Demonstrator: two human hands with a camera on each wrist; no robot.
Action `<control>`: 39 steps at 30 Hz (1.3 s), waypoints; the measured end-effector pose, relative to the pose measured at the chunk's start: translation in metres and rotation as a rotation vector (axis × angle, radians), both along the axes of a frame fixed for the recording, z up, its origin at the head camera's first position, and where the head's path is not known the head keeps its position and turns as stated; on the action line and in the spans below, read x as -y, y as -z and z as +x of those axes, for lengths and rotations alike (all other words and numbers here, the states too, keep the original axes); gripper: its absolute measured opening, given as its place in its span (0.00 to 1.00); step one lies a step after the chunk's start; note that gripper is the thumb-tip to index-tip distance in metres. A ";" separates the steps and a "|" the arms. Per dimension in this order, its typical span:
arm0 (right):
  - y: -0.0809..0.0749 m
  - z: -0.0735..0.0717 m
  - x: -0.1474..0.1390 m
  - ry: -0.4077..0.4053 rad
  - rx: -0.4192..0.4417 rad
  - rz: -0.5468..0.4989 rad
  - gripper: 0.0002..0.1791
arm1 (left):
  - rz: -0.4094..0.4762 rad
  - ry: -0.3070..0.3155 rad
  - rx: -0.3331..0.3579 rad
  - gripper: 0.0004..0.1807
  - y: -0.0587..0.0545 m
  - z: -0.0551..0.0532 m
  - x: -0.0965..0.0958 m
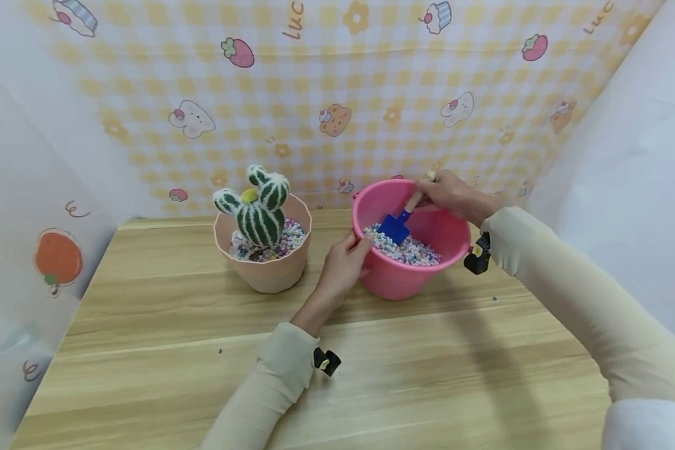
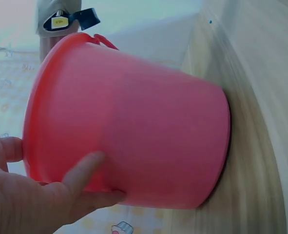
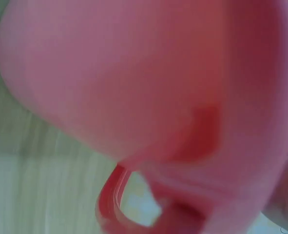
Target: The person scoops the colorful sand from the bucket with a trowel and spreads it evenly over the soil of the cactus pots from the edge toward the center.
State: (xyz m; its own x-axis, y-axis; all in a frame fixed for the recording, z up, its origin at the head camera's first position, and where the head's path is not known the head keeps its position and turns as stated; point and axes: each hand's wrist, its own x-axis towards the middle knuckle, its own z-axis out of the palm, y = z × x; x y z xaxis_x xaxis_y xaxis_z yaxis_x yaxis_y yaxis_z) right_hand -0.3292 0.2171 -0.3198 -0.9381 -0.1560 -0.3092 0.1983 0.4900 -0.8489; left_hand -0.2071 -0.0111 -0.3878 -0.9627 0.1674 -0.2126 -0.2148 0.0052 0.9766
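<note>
A pink bucket (image 1: 390,281) stands on the table with small pastel pellets (image 1: 419,253) inside. My left hand (image 1: 342,265) grips its left rim; in the left wrist view the thumb is at the rim and the fingers lie along the outer wall (image 2: 148,117). In my right hand (image 1: 452,194) is the wooden handle of a small shovel (image 1: 395,229), whose blue blade touches the pellets. The right wrist view is mostly filled by the bucket's wall (image 3: 109,73), with only a bit of the hand at the right edge.
Left of the bucket stands a peach flowerpot (image 1: 270,278) holding a knitted cactus (image 1: 260,222) set in similar pellets. The wooden table (image 1: 399,375) reaches back to a yellow checked cloth (image 1: 292,125). White sheets hang at both sides.
</note>
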 end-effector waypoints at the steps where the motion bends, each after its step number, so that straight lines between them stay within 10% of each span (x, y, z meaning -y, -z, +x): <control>1: 0.001 0.000 0.001 -0.008 -0.002 0.002 0.21 | 0.031 -0.009 0.008 0.28 0.000 0.000 0.000; 20: 0.011 0.007 0.008 -0.008 -0.017 0.014 0.25 | 0.053 -0.045 0.044 0.31 0.001 0.002 -0.012; 39: 0.023 0.015 0.004 0.115 0.166 -0.237 0.26 | 0.068 -0.013 0.051 0.32 0.007 0.001 -0.003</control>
State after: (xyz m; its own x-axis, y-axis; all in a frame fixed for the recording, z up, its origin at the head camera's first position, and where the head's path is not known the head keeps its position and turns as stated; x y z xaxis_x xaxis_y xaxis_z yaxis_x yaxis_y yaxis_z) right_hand -0.3145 0.2132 -0.3424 -0.8933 -0.1377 -0.4278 0.3870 0.2482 -0.8881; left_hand -0.2062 -0.0079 -0.3946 -0.9530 0.1704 -0.2504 -0.2642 -0.0636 0.9624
